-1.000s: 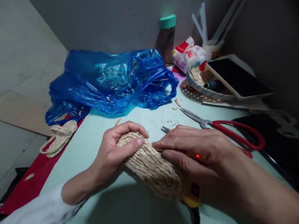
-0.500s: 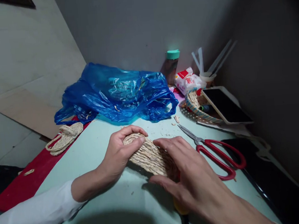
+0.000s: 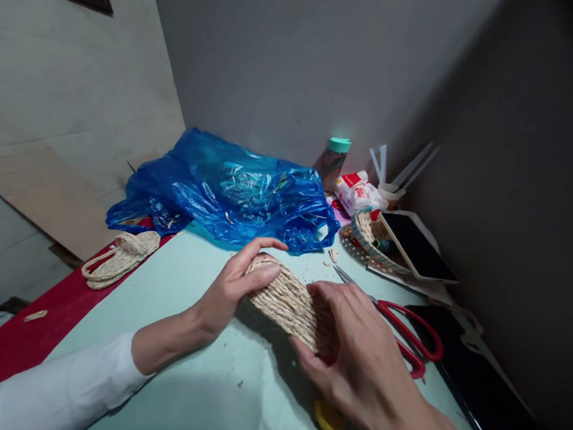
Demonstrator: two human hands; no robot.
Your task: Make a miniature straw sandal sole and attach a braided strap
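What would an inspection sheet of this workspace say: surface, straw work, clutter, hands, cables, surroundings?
Surface: pale green tabletop, with scraps on it.
Straw work: woven straw piece in both hands; straw braid on red strip.
Clutter: blue plastic bag, red-handled scissors, tablet resting against basket, yellow object in front.
Hands: left hand grips the far end; right hand, the near end.
Cables: black bit by the yellow object; cannot tell if cord.
Surroundings: grey wall behind.

Left hand (image 3: 229, 283) curled, right hand (image 3: 352, 343) arched, both hands gripping.
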